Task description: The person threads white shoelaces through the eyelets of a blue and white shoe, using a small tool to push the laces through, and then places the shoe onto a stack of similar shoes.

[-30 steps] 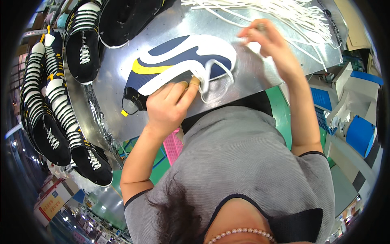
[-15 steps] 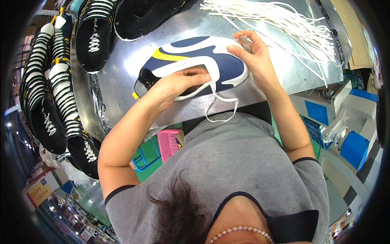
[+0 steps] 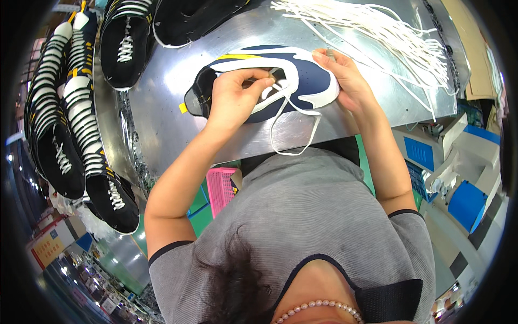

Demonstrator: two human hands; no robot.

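A navy, white and yellow shoe upper [image 3: 313,81] lies on its sole side on the metal table, its toe to the right. My left hand [image 3: 236,96] reaches into its opening, thumb and forefinger pinched together on a white shoelace [image 3: 273,128]. From the eyelet edge that lace hangs in a loop over the near side. Around the toe end my right hand [image 3: 348,76] is closed, thumb on top, gripping the upper. A small greyish piece [image 3: 330,53] shows by its fingers, too small to name.
White laces [image 3: 372,40] lie in a loose bundle at the far right of the metal table [image 3: 162,129]. Black laced uppers [image 3: 125,54] sit at the far left, with long nested rows of uppers [image 3: 81,116] beyond. Below the table is a pink basket [image 3: 221,190].
The upper has turned so its opening faces up more. My left fingers have moved deeper to the opening's front edge and pinch there. My right hand has drawn slightly lower at the toe.
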